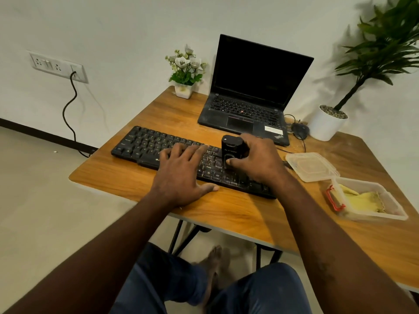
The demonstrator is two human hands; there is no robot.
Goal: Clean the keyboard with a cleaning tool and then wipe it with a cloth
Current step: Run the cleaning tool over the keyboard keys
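While steadying the black keyboard [145,147] with the left hand [181,175] laid flat, fingers straight across the middle keys and thumb down on the wooden table [127,184] at the near edge, gripped the black cleaning tool [231,147] in the right hand [258,159]; held it upright over the right half of the keys, fingers wrapped round its far side, thumb pressed on its front face; could not tell whether its lower end touched the keys, perhaps did; found the yellow cloth [365,199] well apart from both hands, lying in an open clear container [390,214] near the right table edge; found the clear lid [310,166] between container and keyboard; noted an open laptop [249,105], screen dark, just behind the keyboard.
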